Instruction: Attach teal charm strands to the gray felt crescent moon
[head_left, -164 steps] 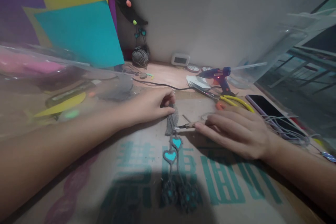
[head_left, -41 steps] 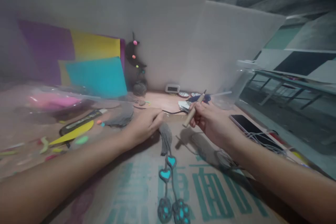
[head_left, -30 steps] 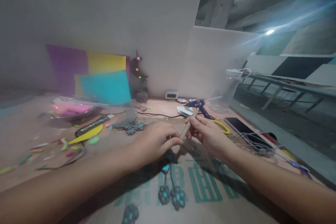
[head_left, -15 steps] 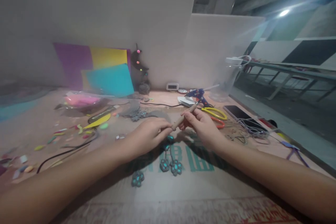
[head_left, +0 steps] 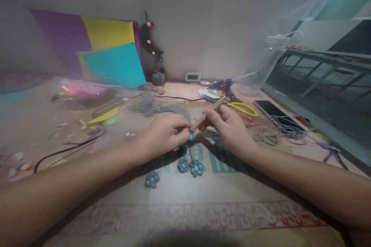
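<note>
My left hand (head_left: 166,133) is closed in a pinch at the top of a grey cord charm with turquoise spots (head_left: 191,137). From it, thin cords lead down to two small grey flowers (head_left: 196,168) with turquoise petals, lying on the board. Between the fingers of my right hand (head_left: 228,123) is a slim beige-handled tool (head_left: 207,115), slanted, its thin metal end up and away. The handle's blunt lower end meets my left fingertips; whether it touches the charm I cannot tell. A separate grey-turquoise flower (head_left: 152,180) lies nearer, to the left.
Yellow-handled scissors (head_left: 245,109), a blue glue gun (head_left: 223,85) and a phone (head_left: 275,115) under loose cord lie right. Coloured scraps (head_left: 101,117) and a black cable (head_left: 66,148) are left. Against the wall stand coloured sheets (head_left: 116,65) and a dark moon ornament (head_left: 149,40).
The view has tilted down, so the table things appear higher. My hands keep their hold on the charm and the tool, with the handle's end now close against my left fingertips.
</note>
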{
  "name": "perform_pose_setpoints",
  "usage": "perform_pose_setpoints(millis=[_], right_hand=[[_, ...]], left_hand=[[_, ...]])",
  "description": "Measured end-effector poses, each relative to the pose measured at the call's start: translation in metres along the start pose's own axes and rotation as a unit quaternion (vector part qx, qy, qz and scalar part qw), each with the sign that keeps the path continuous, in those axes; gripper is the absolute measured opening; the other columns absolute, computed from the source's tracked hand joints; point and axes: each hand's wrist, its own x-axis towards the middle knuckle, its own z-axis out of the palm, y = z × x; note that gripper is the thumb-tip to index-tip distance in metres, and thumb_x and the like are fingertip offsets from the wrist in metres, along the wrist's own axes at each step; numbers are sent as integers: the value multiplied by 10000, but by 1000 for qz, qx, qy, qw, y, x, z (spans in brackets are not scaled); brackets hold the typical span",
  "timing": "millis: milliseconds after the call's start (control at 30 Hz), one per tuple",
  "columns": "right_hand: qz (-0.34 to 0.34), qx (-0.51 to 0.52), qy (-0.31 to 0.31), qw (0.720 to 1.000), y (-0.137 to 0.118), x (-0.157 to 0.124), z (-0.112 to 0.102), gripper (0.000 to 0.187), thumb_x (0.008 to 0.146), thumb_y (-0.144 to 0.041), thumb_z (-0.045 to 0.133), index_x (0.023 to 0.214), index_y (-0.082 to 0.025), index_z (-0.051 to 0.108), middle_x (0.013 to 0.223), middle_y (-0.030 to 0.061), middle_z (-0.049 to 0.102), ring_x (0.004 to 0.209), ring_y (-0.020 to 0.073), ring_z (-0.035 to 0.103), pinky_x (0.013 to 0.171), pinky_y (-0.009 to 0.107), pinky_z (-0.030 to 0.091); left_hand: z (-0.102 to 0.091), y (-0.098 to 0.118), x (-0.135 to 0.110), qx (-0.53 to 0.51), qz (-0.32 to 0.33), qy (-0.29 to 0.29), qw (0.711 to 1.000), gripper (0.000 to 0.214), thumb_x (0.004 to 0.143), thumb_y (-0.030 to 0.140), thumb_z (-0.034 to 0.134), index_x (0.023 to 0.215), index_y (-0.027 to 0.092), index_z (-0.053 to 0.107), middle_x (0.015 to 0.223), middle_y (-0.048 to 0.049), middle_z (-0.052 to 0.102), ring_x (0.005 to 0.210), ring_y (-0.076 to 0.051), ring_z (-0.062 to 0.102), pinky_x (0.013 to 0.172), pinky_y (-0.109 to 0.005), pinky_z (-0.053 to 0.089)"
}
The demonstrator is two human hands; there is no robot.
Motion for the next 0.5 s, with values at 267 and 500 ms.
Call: perform_pose_setpoints(millis=[267,500], right_hand=[[11,19,1,1000,2,0,-3,275,923,-457,623,837,-207,549,699,-10,704,652,131,697,629,262,570],[15,-11,3,1000,0,-1,-3,265,942,-430,604,824,-199,552,692,-9,699,636,122,685,617,249,564]], left_hand=[[-9,-4,3,31,45,-53,997,233,942,270,548,989,169,752,909,-71,753,835,-200,671,741,-284,477],[-7,-3,1,70,78,-57,993,289,974,253,483,975,157,756,896,-95,756,845,-215,692,765,-304,502]])
